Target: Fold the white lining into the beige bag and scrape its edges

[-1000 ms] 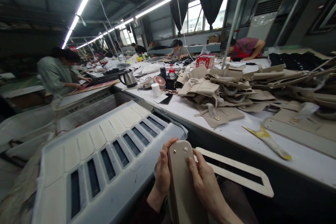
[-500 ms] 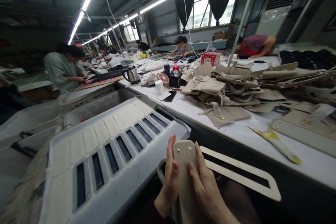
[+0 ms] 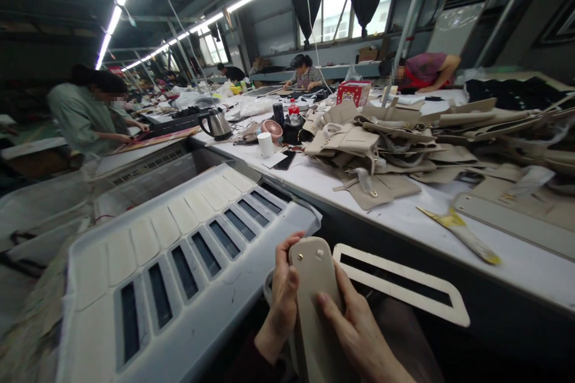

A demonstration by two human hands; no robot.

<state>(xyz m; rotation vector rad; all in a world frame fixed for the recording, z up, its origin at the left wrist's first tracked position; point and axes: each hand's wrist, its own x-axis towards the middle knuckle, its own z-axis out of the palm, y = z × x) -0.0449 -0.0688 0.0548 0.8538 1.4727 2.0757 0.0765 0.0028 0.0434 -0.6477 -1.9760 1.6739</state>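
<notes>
Between my hands is a long beige leather bag panel (image 3: 312, 287) with a rounded top end, a small gold stud and a pale bit near that end. My left hand (image 3: 284, 299) is closed around its left edge, fingers curled behind the upper corner. On the other side my right hand (image 3: 359, 326) grips the right edge, thumb lying on the front face and fingers partly hidden. A cream slotted frame piece (image 3: 453, 305) juts out just beyond my right hand. The panel's lower end runs out of view.
Left of my hands, a white-covered board (image 3: 215, 305) bears rows of cream strips and slotted frames. The white worktable (image 3: 507, 227) carries a heap of beige leather bag parts (image 3: 354, 143), a yellow-marked spatula-like tool (image 3: 462, 233), a kettle (image 3: 216, 125) and a phone (image 3: 285, 160). Several people work farther off.
My left fingers have curled more closely around the panel's upper left edge. My right thumb sits slightly lower on its face. The whole view has shifted a little.
</notes>
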